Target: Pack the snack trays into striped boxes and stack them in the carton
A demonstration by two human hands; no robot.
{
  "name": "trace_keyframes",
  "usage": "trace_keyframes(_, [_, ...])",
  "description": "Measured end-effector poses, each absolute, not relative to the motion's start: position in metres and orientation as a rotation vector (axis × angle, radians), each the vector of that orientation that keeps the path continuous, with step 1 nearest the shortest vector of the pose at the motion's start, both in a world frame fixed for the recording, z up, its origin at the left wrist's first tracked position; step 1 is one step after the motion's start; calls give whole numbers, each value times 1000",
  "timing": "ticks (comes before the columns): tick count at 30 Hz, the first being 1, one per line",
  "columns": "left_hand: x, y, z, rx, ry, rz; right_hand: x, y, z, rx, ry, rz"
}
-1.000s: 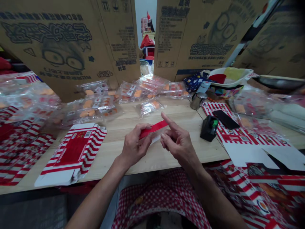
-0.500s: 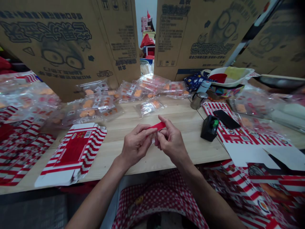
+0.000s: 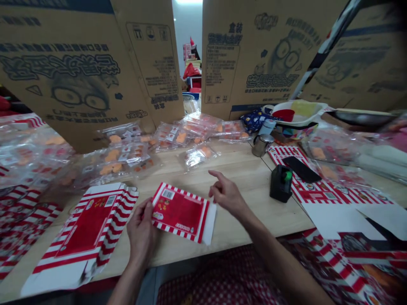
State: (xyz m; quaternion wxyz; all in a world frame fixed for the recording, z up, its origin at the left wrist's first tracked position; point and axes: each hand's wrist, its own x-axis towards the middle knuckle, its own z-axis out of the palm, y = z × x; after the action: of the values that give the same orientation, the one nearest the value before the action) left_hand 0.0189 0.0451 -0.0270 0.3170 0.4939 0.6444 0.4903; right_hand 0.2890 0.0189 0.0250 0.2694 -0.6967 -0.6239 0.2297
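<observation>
A small red box with white stripes (image 3: 180,212) lies flat on the wooden table (image 3: 241,169), its right edge sticking out as a white flap. My left hand (image 3: 142,231) grips the box by its left edge. My right hand (image 3: 226,195) hovers just past the box's upper right corner with the fingers spread and nothing in them. A stack of flat red-and-white striped cartons (image 3: 84,231) lies just left of my left hand.
Clear bags of orange snacks (image 3: 133,146) cover the back of the table. A black tape dispenser (image 3: 281,182), a metal cup (image 3: 262,145) and a black phone (image 3: 301,168) sit at the right on more striped cartons (image 3: 321,190). Big cardboard boxes (image 3: 85,72) stand behind.
The box was held up edge-on between both hands; now it lies flat on the table. My right hand has let go and my left has moved left to its edge.
</observation>
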Motion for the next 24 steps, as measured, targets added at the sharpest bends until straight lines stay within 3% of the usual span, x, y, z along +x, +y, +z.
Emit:
trace_keyframes(4, [-5, 53, -51, 1770, 1873, 1090, 334, 73, -3, -2200, -1832, 408])
trace_keyframes(7, [22, 58, -30, 2168, 1571, 998, 338, 118, -14, -2240, -2032, 292])
trace_keyframes(11, [93, 65, 1, 2466, 1202, 561, 313, 177, -18, -2123, -2380, 213])
trace_keyframes(17, [142, 81, -16, 2496, 1300, -18, 275, 235, -14, -2155, -2546, 279])
trace_keyframes(24, [95, 108, -14, 2188, 1717, -90, 263, 220, 6, -2222, -2597, 608])
